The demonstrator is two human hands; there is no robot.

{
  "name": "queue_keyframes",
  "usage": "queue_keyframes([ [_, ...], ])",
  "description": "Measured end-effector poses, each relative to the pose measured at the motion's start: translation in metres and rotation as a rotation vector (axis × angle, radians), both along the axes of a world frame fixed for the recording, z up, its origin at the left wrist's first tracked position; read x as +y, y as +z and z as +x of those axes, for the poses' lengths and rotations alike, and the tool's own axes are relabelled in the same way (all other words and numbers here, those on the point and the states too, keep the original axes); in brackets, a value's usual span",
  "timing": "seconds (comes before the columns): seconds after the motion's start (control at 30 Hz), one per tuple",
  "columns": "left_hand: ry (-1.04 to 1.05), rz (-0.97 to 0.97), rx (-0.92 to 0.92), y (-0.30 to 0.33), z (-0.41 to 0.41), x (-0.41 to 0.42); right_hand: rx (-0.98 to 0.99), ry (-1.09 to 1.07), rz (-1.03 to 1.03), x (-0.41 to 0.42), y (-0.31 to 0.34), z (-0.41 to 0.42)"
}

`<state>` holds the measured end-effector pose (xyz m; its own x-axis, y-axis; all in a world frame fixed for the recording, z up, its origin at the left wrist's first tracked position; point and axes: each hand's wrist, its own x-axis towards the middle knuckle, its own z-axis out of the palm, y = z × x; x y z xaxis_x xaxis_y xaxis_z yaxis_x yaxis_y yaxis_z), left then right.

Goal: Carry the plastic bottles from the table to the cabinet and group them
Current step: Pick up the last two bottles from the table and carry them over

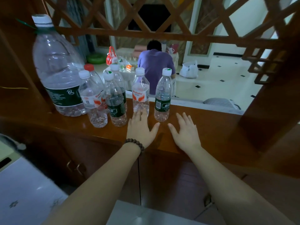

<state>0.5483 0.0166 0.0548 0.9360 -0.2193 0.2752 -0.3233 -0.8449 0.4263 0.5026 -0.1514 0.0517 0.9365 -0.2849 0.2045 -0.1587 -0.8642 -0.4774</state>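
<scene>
Bottles staged on cabinet top [203, 120], both hands flat and empty.

I see left hand [141, 127] and right hand [186, 130] splayed, holding nothing, flanking the green-label bottle [162, 95]; left fingertips reach the base of the red-label bottle [140, 91] at 11 o'clock. I'd guess they're nudging these two toward the cluster by the 6L jug [56, 67] at 10. All upright, long axes vertical, caps up.

Clear bottles, green-labelled 6L jug [56, 70], red-and-white label bottle [140, 93], red cap [89, 67], brown wooden cabinet [203, 120]
</scene>
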Motion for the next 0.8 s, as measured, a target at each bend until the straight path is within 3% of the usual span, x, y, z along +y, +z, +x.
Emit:
queue_keyframes([
  [0.47,-0.384,0.126,0.077,-0.025,-0.106,-0.006,0.064,-0.398,0.028,0.027,-0.034,-0.162],
  [0.8,-0.836,0.183,0.135,-0.065,-0.266,-0.053,0.142,-0.935,0.079,0.040,-0.074,-0.386],
])
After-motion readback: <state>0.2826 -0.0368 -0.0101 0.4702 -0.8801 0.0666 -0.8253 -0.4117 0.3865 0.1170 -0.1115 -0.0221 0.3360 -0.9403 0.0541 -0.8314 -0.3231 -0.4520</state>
